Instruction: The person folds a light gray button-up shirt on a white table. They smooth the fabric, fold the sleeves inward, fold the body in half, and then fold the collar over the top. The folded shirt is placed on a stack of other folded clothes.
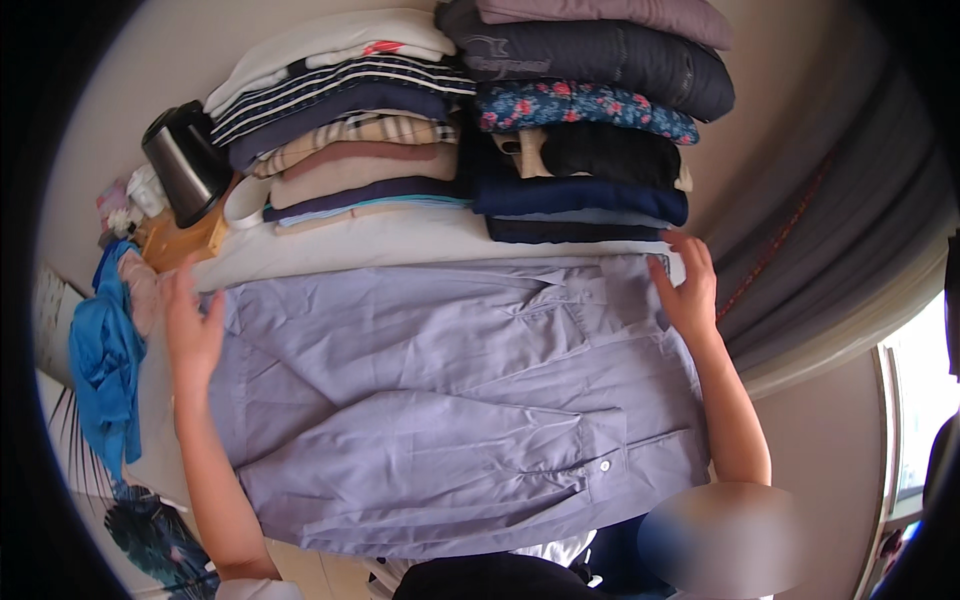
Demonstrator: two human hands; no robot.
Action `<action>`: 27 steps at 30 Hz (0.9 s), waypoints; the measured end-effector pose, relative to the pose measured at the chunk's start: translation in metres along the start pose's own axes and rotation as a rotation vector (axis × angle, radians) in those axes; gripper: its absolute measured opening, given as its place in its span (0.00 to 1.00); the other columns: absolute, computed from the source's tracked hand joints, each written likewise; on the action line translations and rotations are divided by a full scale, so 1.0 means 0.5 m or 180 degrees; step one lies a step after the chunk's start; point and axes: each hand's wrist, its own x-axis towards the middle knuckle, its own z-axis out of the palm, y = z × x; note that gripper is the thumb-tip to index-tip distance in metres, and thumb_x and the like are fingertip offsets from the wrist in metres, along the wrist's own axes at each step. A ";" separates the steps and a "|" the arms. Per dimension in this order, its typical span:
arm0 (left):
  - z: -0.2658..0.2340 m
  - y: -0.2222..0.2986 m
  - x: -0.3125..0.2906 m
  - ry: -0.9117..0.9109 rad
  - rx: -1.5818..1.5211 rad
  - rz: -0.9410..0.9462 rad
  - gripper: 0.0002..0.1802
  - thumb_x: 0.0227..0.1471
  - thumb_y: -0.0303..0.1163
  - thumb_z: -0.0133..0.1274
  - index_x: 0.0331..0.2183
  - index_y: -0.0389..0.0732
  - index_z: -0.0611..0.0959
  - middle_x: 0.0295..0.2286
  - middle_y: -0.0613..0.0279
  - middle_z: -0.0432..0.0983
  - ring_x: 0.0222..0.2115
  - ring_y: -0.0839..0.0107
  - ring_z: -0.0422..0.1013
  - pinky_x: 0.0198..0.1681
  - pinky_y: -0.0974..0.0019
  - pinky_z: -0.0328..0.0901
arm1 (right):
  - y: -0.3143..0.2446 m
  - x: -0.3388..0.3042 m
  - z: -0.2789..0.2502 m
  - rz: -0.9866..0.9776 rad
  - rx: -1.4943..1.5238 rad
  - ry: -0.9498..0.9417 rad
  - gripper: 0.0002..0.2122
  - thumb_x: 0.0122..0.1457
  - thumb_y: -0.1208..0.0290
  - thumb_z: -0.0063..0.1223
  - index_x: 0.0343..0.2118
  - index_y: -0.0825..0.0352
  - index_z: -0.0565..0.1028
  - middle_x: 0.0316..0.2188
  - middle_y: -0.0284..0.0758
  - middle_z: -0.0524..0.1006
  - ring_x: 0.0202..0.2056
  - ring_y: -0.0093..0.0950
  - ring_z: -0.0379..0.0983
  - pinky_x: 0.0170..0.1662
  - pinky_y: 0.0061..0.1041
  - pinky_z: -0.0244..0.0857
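- A lavender shirt (400,345) is spread between the left hand (192,325) and right hand (690,285), both held wide.
- A tonal mark (490,52) is borne by a dark garment (620,65) beyond them.
- A white surface (380,235) is seen beyond; a grey curtain (830,210), right of the right hand.

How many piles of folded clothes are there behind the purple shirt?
2. The left pile is beside the kettle; the right pile is nearer the curtain.
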 end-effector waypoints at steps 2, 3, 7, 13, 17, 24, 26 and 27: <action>0.009 0.157 -0.046 -0.0630 -0.0182 0.0598 0.28 0.53 0.30 0.57 0.56 0.43 0.73 0.52 0.50 0.68 0.46 0.56 0.70 0.48 0.62 0.66 | -0.078 0.001 -0.012 -0.0583 0.0168 -0.0744 0.23 0.53 0.65 0.61 0.53 0.62 0.72 0.55 0.42 0.69 0.54 0.41 0.66 0.55 0.37 0.62; 0.015 0.218 -0.078 -0.1144 -0.0310 0.1025 0.29 0.53 0.32 0.58 0.57 0.43 0.72 0.54 0.50 0.67 0.49 0.52 0.69 0.52 0.59 0.65 | -0.110 -0.004 0.003 -0.0832 0.0276 -0.1095 0.26 0.55 0.61 0.59 0.57 0.60 0.70 0.61 0.43 0.64 0.60 0.43 0.60 0.61 0.39 0.56; 0.058 0.346 -0.223 -0.2560 -0.0115 0.2746 0.32 0.51 0.49 0.58 0.55 0.47 0.75 0.62 0.49 0.55 0.64 0.49 0.50 0.62 0.42 0.50 | -0.137 -0.046 0.068 -0.1169 0.0216 -0.2099 0.27 0.61 0.51 0.49 0.61 0.56 0.66 0.65 0.42 0.58 0.65 0.42 0.52 0.66 0.44 0.46; 0.077 0.375 -0.263 -0.2357 0.0180 0.2871 0.35 0.48 0.53 0.59 0.52 0.40 0.77 0.63 0.44 0.52 0.64 0.49 0.48 0.61 0.35 0.47 | -0.020 -0.009 0.032 -0.0183 0.0247 -0.0724 0.14 0.56 0.63 0.58 0.39 0.68 0.78 0.42 0.44 0.76 0.46 0.43 0.70 0.50 0.36 0.66; 0.124 0.513 -0.354 -0.2705 -0.0533 0.3991 0.31 0.44 0.49 0.62 0.44 0.37 0.79 0.39 0.56 0.72 0.36 0.63 0.72 0.34 0.62 0.66 | 0.093 0.023 0.025 0.1176 0.0031 -0.0855 0.25 0.50 0.48 0.62 0.38 0.71 0.80 0.38 0.46 0.79 0.43 0.43 0.75 0.47 0.35 0.68; 0.220 0.721 -0.522 -0.1070 0.1051 0.4263 0.22 0.48 0.41 0.53 0.43 0.37 0.78 0.27 0.59 0.73 0.22 0.70 0.67 0.20 0.65 0.59 | 0.106 0.060 0.035 0.1707 0.0026 -0.1994 0.41 0.38 0.43 0.69 0.47 0.77 0.76 0.46 0.49 0.77 0.49 0.39 0.74 0.52 0.30 0.67; 0.244 0.745 -0.544 -0.0777 0.1149 0.4429 0.20 0.47 0.36 0.49 0.42 0.36 0.79 0.20 0.59 0.72 0.18 0.70 0.67 0.18 0.67 0.58 | 0.109 0.052 0.043 0.1537 -0.0174 -0.2056 0.39 0.37 0.45 0.70 0.47 0.75 0.77 0.43 0.48 0.78 0.47 0.38 0.75 0.49 0.30 0.68; 0.256 0.753 -0.552 -0.0783 0.1196 0.4376 0.20 0.47 0.36 0.49 0.42 0.36 0.79 0.19 0.60 0.71 0.17 0.70 0.67 0.17 0.66 0.57 | 0.115 0.052 0.040 0.1511 -0.0057 -0.2072 0.37 0.37 0.47 0.70 0.46 0.74 0.77 0.41 0.47 0.79 0.45 0.38 0.76 0.47 0.30 0.68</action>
